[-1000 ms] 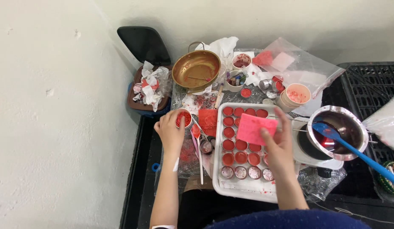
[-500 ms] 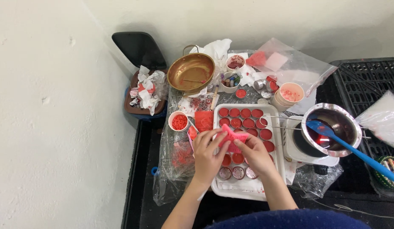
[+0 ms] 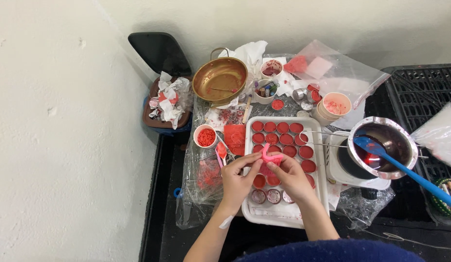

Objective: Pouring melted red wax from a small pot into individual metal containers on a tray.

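Both my hands meet over a white tray [image 3: 320, 194] filled with several small round tins of red wax [image 3: 283, 127]. My left hand [image 3: 237, 182] and my right hand [image 3: 291, 177] together pinch a crumpled pink cloth [image 3: 270, 155], held just above the tins in the tray's middle. Near the front of the tray a few tins [image 3: 274, 196] look empty and silvery. A small white cup of red bits [image 3: 205, 136] stands left of the tray, apart from my hands.
A brass bowl [image 3: 219, 77] sits behind the tray. On the right, a steel pot [image 3: 384, 145] with a blue spatula [image 3: 410, 174] rests on a white hotplate. A brown bin with crumpled tissue [image 3: 166, 102] stands left. Scissors [image 3: 224, 150] lie beside the tray.
My left hand set down the small white cup of red bits and came over the tray. The pink cloth, lying flat a second ago, is now bunched between both hands.
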